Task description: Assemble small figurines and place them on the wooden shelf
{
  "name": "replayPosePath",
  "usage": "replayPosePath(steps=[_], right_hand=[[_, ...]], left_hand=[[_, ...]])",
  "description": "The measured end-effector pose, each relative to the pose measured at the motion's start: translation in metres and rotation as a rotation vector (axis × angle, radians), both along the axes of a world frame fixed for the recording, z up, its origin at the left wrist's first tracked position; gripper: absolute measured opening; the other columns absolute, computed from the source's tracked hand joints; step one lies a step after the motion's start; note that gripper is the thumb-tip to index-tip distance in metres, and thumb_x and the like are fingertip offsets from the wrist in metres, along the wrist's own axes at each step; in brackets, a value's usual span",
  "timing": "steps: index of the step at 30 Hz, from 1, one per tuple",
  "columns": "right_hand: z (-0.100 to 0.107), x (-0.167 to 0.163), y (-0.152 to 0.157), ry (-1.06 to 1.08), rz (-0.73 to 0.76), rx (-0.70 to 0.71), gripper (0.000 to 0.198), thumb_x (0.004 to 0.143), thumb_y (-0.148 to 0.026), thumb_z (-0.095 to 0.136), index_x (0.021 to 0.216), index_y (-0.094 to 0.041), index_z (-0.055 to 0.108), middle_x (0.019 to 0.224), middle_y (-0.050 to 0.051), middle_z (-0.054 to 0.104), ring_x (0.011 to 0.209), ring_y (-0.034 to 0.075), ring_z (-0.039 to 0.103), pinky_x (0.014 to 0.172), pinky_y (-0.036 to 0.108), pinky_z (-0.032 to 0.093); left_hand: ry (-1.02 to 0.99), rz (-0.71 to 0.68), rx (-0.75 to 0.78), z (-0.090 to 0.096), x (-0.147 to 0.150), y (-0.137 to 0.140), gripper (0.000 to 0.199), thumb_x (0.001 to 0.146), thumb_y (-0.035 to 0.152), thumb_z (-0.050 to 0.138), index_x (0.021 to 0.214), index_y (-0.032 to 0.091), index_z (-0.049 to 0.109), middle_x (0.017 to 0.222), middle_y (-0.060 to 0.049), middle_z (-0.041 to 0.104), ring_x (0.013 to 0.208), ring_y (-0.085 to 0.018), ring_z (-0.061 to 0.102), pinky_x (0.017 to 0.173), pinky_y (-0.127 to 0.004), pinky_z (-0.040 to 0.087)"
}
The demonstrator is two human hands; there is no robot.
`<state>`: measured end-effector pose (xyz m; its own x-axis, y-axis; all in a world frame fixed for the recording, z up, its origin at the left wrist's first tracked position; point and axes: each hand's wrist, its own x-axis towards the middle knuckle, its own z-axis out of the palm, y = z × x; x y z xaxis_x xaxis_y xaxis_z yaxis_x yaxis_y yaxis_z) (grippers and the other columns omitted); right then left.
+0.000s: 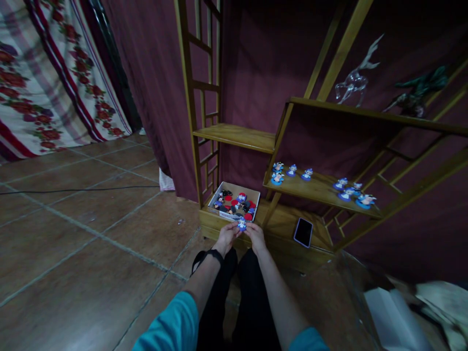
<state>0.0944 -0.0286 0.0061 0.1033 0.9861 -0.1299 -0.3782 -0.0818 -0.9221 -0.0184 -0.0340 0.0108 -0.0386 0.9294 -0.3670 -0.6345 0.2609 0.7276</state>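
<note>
Between the fingertips of both hands is a small purple-and-white figurine [242, 224], upright, just in front of the box. My left hand [228, 234] is closed on its left side, with a black band around the wrist. My right hand [255, 233] pinches the figurine from the right. Right behind it stands a shallow cardboard box [257, 199] holding several loose figurines and red and black round bases. Several purple and blue figurines [307, 174] stand on the wooden shelf [318, 187] to the right, some at its left end and others near its right end.
A phone [303, 232] lies on the lower board right of the box. Above are a bare shelf board [237, 135], a clear deer ornament [353, 85] and a dark green sculpture [417, 92]. A cable [80, 189] crosses the tiled floor; a pale box [397, 317] sits lower right.
</note>
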Motion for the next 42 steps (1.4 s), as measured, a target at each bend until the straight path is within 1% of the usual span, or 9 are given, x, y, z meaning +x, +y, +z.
replayPosePath(steps=[5, 11, 15, 20, 23, 26, 32, 37, 42], right_hand=[[0.0005, -0.0003, 0.0005, -0.012, -0.033, -0.001, 0.021, 0.053, -0.030, 0.070, 0.068, -0.016, 0.066, 0.070, 0.002, 0.066, 0.070, 0.017, 0.061, 0.071, 0.031, 0.050], [0.0034, -0.0010, -0.0007, -0.032, -0.008, 0.004, 0.025, 0.051, -0.033, 0.072, 0.068, -0.016, 0.065, 0.068, 0.001, 0.065, 0.070, 0.017, 0.061, 0.072, 0.031, 0.048], [0.0024, -0.0005, -0.0008, -0.072, 0.003, 0.012, 0.026, 0.052, -0.035, 0.072, 0.069, -0.016, 0.066, 0.067, 0.001, 0.065, 0.069, 0.016, 0.059, 0.070, 0.030, 0.047], [0.0006, 0.0002, -0.0013, -0.122, 0.040, 0.027, 0.026, 0.054, -0.034, 0.071, 0.071, -0.016, 0.066, 0.071, 0.001, 0.065, 0.070, 0.016, 0.058, 0.070, 0.029, 0.047], [0.0013, 0.0001, -0.0018, -0.114, 0.039, 0.017, 0.027, 0.054, -0.034, 0.071, 0.074, -0.016, 0.065, 0.072, 0.002, 0.066, 0.071, 0.016, 0.059, 0.069, 0.029, 0.047], [0.0020, -0.0004, -0.0019, -0.099, 0.036, 0.019, 0.028, 0.054, -0.034, 0.071, 0.075, -0.016, 0.064, 0.074, 0.001, 0.066, 0.071, 0.016, 0.059, 0.069, 0.028, 0.047], [0.0008, -0.0019, -0.0006, -0.045, -0.024, 0.015, 0.025, 0.054, -0.032, 0.070, 0.074, -0.018, 0.063, 0.076, 0.001, 0.065, 0.072, 0.016, 0.060, 0.069, 0.029, 0.049], [-0.0009, -0.0020, 0.0003, -0.011, -0.015, 0.008, 0.027, 0.056, -0.034, 0.069, 0.077, -0.018, 0.063, 0.082, 0.002, 0.065, 0.076, 0.016, 0.061, 0.072, 0.031, 0.050], [-0.0005, -0.0002, -0.0009, 0.027, -0.005, 0.006, 0.027, 0.055, -0.033, 0.071, 0.076, -0.018, 0.063, 0.082, 0.002, 0.065, 0.078, 0.017, 0.062, 0.076, 0.033, 0.051]], left_hand=[[-0.006, 0.003, -0.026, 0.0010, -0.0013, -0.0001, 0.023, 0.065, -0.006, 0.060, 0.080, 0.010, 0.064, 0.073, -0.007, 0.066, 0.066, -0.013, 0.063, 0.067, -0.025, 0.052], [-0.007, 0.011, -0.041, 0.0028, -0.0015, -0.0005, 0.021, 0.066, -0.007, 0.058, 0.077, 0.011, 0.064, 0.067, -0.006, 0.064, 0.066, -0.013, 0.062, 0.071, -0.028, 0.052], [-0.006, 0.001, -0.030, 0.0023, -0.0019, -0.0001, 0.022, 0.066, -0.007, 0.057, 0.077, 0.011, 0.064, 0.067, -0.005, 0.064, 0.066, -0.012, 0.062, 0.070, -0.026, 0.051], [0.002, 0.005, 0.032, -0.0011, -0.0021, 0.0005, 0.025, 0.063, -0.007, 0.059, 0.078, 0.012, 0.063, 0.068, -0.004, 0.065, 0.062, -0.010, 0.061, 0.065, -0.022, 0.049], [-0.013, 0.001, 0.048, -0.0025, -0.0019, 0.0004, 0.024, 0.064, -0.007, 0.059, 0.079, 0.012, 0.063, 0.070, -0.005, 0.066, 0.063, -0.011, 0.062, 0.065, -0.022, 0.049], [-0.022, -0.012, 0.035, -0.0018, -0.0018, 0.0000, 0.022, 0.064, -0.005, 0.061, 0.079, 0.011, 0.063, 0.073, -0.007, 0.067, 0.065, -0.012, 0.063, 0.068, -0.024, 0.050], [-0.051, -0.034, 0.010, 0.0032, -0.0016, -0.0013, 0.020, 0.066, -0.004, 0.062, 0.081, 0.010, 0.065, 0.076, -0.009, 0.067, 0.070, -0.013, 0.064, 0.073, -0.025, 0.051], [-0.059, -0.048, 0.017, 0.0055, -0.0008, -0.0023, 0.024, 0.060, -0.004, 0.068, 0.081, 0.008, 0.065, 0.075, -0.009, 0.068, 0.070, -0.014, 0.065, 0.076, -0.026, 0.050], [-0.034, -0.004, 0.041, 0.0033, 0.0006, -0.0026, 0.029, 0.054, -0.002, 0.073, 0.080, 0.008, 0.066, 0.071, -0.008, 0.069, 0.067, -0.014, 0.065, 0.074, -0.026, 0.050]])
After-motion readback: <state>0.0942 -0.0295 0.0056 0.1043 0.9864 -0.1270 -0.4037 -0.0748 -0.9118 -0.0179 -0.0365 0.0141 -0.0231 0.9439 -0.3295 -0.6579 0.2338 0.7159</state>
